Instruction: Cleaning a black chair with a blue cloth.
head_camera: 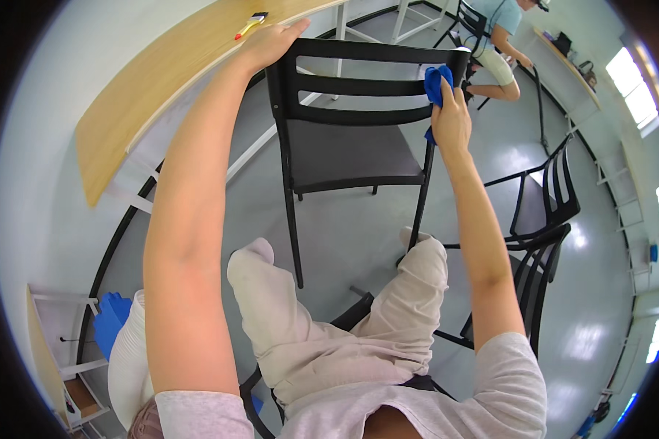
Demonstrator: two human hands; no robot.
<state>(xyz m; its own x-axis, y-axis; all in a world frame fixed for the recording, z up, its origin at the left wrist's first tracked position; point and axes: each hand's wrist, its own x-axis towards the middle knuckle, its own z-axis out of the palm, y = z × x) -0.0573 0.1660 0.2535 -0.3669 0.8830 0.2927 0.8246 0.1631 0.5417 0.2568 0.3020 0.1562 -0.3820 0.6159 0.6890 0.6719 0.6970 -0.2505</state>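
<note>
Before me stands a black slat-back chair (362, 115), its back towards me and its dark seat (351, 156) beyond. My left hand (272, 46) rests at the top left corner of the backrest, fingers stretched out, and seems to hold nothing. On the right upright of the backrest, my right hand (451, 118) presses a blue cloth (436, 85). Part of that cloth hangs below the hand on the upright's outer side. The fingertips of my right hand are partly hidden by the cloth.
A paintbrush (251, 24) lies on the wooden wall counter (159, 93) at left. More black chairs (546, 197) stand at right. At the back, another person (497, 38) sits holding a black tube (538, 104). White ribbed tubing (129, 356) is near my left elbow.
</note>
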